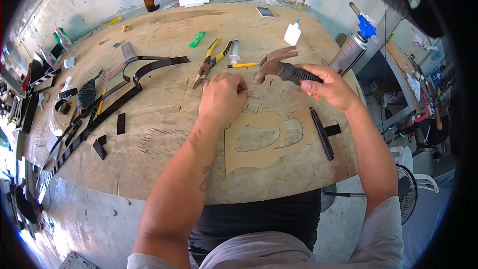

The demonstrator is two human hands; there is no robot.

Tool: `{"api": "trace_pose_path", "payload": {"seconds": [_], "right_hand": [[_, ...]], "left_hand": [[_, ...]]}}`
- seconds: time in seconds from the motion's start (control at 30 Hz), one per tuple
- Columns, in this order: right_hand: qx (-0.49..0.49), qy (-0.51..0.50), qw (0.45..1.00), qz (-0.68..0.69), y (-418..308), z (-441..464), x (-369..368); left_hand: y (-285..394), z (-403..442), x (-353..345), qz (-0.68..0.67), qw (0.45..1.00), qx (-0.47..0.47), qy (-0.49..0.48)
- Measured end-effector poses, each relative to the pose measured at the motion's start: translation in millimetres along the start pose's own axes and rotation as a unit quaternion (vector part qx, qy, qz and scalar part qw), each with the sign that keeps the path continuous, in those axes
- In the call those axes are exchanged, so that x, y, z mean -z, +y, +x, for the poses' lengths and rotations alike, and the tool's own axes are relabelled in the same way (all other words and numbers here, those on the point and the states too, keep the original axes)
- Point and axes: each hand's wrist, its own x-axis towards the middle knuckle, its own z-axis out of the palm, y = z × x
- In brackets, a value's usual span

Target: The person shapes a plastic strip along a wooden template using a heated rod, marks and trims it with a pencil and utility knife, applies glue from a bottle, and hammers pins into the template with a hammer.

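My right hand [331,87] grips a claw hammer [271,67] by its black handle, with the rusty head up over the table and pointing left. My left hand [221,98] rests low on the wood with fingers curled together; what they pinch, if anything, is hidden. Just below it lies a flat tan template [231,157] with a curved cut-out. Thin nails [167,139] stand in rows in the wood to the left, and more line the template's right curve. Pliers [211,60] with yellow and black handles lie beyond my left hand, beside a yellow pencil [242,65].
A syringe [235,50], green tube [197,39] and white glue bottle [293,34] are farther back. At the right stands a blue-topped gas torch [354,45]; a slim black tool [322,134] lies near the template. Bent black strips [114,104] cover the left side. A fan [406,192] stands below right.
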Motion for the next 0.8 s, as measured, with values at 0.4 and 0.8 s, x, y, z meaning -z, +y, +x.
{"api": "trace_pose_path", "payload": {"seconds": [0.4,0.8], "right_hand": [[0.073,0.199,0.977,0.016,-3,-35,3],[0.145,0.457,0.864,-0.153,71,-55,-24]], "left_hand": [[-3,4,2,-0.091,0.994,0.048,0.027],[59,-13,115,-0.514,0.797,-0.17,0.267]]}}
